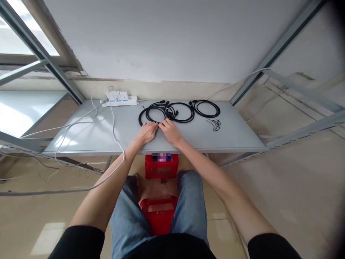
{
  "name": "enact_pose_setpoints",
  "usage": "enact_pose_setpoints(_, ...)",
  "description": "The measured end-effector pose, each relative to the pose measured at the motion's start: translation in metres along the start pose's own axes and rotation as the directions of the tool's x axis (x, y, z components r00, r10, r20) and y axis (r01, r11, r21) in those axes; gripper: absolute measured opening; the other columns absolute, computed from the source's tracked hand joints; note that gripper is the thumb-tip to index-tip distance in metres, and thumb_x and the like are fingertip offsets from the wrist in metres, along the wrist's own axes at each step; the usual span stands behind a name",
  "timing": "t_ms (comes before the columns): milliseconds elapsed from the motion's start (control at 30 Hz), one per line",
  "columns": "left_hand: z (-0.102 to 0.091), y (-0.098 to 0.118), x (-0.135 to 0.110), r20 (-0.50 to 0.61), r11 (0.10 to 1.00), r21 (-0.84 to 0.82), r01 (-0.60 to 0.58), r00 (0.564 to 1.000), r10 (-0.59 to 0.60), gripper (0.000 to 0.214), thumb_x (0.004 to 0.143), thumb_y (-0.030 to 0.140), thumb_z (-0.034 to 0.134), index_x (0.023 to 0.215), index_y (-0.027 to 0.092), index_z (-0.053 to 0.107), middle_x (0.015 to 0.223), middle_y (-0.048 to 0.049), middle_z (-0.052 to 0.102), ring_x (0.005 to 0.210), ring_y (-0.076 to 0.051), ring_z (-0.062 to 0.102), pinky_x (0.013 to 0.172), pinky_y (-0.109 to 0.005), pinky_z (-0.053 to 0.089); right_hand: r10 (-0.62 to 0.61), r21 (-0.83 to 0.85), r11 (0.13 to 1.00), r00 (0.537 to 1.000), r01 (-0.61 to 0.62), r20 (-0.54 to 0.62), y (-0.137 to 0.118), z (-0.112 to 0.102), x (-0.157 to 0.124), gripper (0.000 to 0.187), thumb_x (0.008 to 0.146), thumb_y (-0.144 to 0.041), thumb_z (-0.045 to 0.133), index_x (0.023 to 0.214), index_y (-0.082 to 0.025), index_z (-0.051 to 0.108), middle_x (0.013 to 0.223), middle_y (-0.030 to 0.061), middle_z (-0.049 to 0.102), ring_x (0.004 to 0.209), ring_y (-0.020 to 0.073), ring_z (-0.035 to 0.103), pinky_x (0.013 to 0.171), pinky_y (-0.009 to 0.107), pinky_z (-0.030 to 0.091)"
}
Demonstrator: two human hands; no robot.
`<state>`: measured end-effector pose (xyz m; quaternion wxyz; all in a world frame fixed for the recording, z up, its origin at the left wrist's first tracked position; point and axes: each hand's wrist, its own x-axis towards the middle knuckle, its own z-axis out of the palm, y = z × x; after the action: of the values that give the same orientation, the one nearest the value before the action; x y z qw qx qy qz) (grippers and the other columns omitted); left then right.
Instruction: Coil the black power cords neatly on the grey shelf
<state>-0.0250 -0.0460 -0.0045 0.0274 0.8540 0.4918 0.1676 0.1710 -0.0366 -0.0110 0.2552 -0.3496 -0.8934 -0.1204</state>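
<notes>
Three coiled black cables lie in a row on the grey metal shelf (88, 135): a left coil (151, 115), a middle coil (183, 112) and a right coil (206, 108). My left hand (147, 132) and my right hand (169, 130) rest side by side at the near edge of the left coil. Their fingers are curled and pinch its lowest loop. A small bundle of black twist ties (215, 124) lies right of my hands, in front of the right coil.
A white power strip (120, 99) with plugged-in white chargers sits at the back left of the shelf; white cords (114, 136) trail off the front edge. A red crate (161, 167) stands under the shelf and a red stool (159, 212) shows between my knees. Metal frame struts stand on both sides.
</notes>
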Motion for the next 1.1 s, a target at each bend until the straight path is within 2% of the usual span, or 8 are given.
enact_pose_setpoints(233, -0.001, 0.0, 0.001, 0.006, 1.0, -0.021, 0.019, 1.0, -0.019, 0.032, 0.109, 0.026, 0.033, 0.107, 0.023, 0.064, 0.113, -0.0141, 0.073, 0.114, -0.033, 0.064, 0.094, -0.047, 0.042, -0.196, -0.084, 0.974, 0.971, 0.209, 0.137, 0.008, -0.013, 0.021, 0.034, 0.107, -0.004, 0.043, 0.101, -0.014, 0.075, 0.099, 0.0152, 0.071, 0.092, 0.0277, 0.057, 0.078, 0.041, 0.045)
enact_pose_setpoints(433, -0.001, 0.0, 0.001, 0.01, 1.0, -0.011, 0.025, 1.0, -0.025, 0.032, 0.105, 0.022, 0.034, 0.1, 0.022, 0.065, 0.111, -0.0151, 0.073, 0.112, -0.034, 0.064, 0.094, -0.048, 0.043, -0.412, -0.221, 0.832, 0.833, 0.509, 0.369, 0.01, -0.034, 0.045, 0.04, 0.105, 0.0, 0.039, 0.101, -0.008, 0.077, 0.092, 0.015, 0.072, 0.082, 0.0244, 0.06, 0.068, 0.038, 0.04)
enact_pose_setpoints(567, -0.001, 0.0, 0.001, 0.008, 0.999, -0.021, 0.028, 1.0, -0.027, 0.033, 0.104, 0.021, 0.034, 0.1, 0.021, 0.067, 0.113, -0.0161, 0.073, 0.113, -0.035, 0.064, 0.096, -0.049, 0.043, -0.419, -0.21, 0.798, 0.77, 0.565, 0.481, 0.005, -0.049, 0.053, 0.039, 0.102, 0.002, 0.038, 0.104, -0.004, 0.076, 0.097, 0.0184, 0.074, 0.083, 0.0246, 0.064, 0.066, 0.037, 0.038)
enact_pose_setpoints(667, -0.002, 0.0, 0.001, 0.01, 0.999, -0.036, 0.03, 1.0, -0.029, 0.032, 0.105, 0.023, 0.034, 0.1, 0.021, 0.066, 0.115, -0.0153, 0.074, 0.114, -0.034, 0.064, 0.095, -0.048, 0.043, -0.35, -0.19, 0.842, 0.78, 0.504, 0.518, 0.0, -0.056, 0.053, 0.039, 0.102, 0.003, 0.036, 0.108, -0.002, 0.074, 0.102, 0.0205, 0.073, 0.085, 0.0249, 0.067, 0.067, 0.035, 0.039)
enact_pose_setpoints(800, -0.001, -0.001, 0.001, 0.014, 1.0, -0.018, 0.025, 1.0, -0.025, 0.032, 0.107, 0.026, 0.034, 0.099, 0.021, 0.065, 0.113, -0.0147, 0.073, 0.113, -0.033, 0.065, 0.093, -0.047, 0.043, -0.168, -0.212, 0.919, 0.817, 0.332, 0.552, -0.006, -0.058, 0.05, 0.033, 0.101, -0.001, 0.042, 0.121, -0.002, 0.069, 0.114, 0.0225, 0.072, 0.093, 0.0275, 0.071, 0.069, 0.035, 0.041)
enact_pose_setpoints(933, -0.002, 0.0, 0.001, 0.006, 1.0, -0.014, 0.021, 1.0, -0.021, 0.035, 0.11, 0.03, 0.031, 0.103, 0.022, 0.064, 0.11, -0.0136, 0.073, 0.112, -0.033, 0.065, 0.093, -0.046, 0.042, 0.013, -0.207, 0.972, 0.853, 0.112, 0.522, -0.009, -0.054, 0.046, 0.035, 0.096, -0.006, 0.057, 0.131, -0.005, 0.065, 0.123, 0.0216, 0.07, 0.101, 0.0297, 0.072, 0.075, 0.035, 0.046)
enact_pose_setpoints(1033, -0.003, 0.002, 0.001, 0.012, 0.999, -0.026, 0.03, 0.999, -0.03, 0.034, 0.111, 0.03, 0.031, 0.103, 0.022, 0.064, 0.11, -0.0137, 0.073, 0.113, -0.032, 0.064, 0.095, -0.046, 0.042, 0.139, -0.152, 0.985, 0.875, -0.076, 0.464, -0.011, -0.05, 0.044, 0.03, 0.103, -0.009, 0.05, 0.126, -0.009, 0.069, 0.122, 0.0195, 0.073, 0.103, 0.03, 0.072, 0.082, 0.036, 0.049)
enact_pose_setpoints(1100, -0.004, 0.002, 0.001, 0.022, 0.999, -0.03, 0.032, 0.999, -0.032, 0.034, 0.111, 0.03, 0.032, 0.102, 0.022, 0.063, 0.111, -0.0141, 0.073, 0.113, -0.032, 0.064, 0.095, -0.045, 0.042, 0.237, -0.11, 0.971, 0.869, -0.21, 0.434, -0.013, -0.049, 0.044, 0.029, 0.107, -0.015, 0.046, 0.119, -0.012, 0.072, 0.121, 0.019, 0.074, 0.105, 0.0303, 0.073, 0.085, 0.037, 0.051)
